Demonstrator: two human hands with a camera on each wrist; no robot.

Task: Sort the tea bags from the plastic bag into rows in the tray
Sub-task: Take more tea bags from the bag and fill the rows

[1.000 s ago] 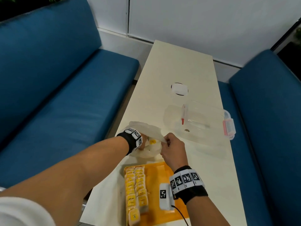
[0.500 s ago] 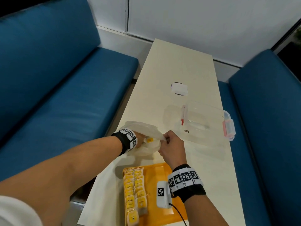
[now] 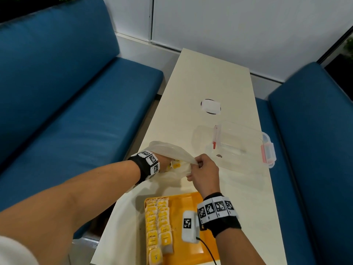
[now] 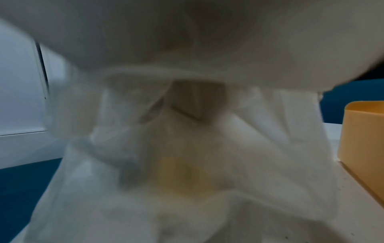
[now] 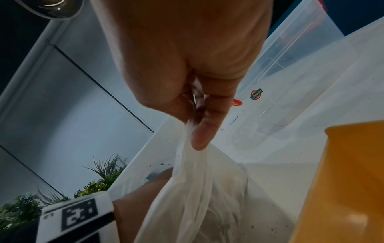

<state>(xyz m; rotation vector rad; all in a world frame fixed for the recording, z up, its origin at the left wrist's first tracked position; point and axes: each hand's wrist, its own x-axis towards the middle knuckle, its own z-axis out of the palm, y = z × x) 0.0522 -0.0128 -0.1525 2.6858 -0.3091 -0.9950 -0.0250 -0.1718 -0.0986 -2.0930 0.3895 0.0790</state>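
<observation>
Cream table between blue benches, white wall behind; right hand pinches bag rim; left hand inside bag, grip hidden; tea bags rowed in tray

A booth-style seating nook, like a café or office break area: two blue upholstered benches face each other across a long, narrow cream surface that butts against a white panelled wall. Green potted plants grow behind one bench's backrest.
</observation>
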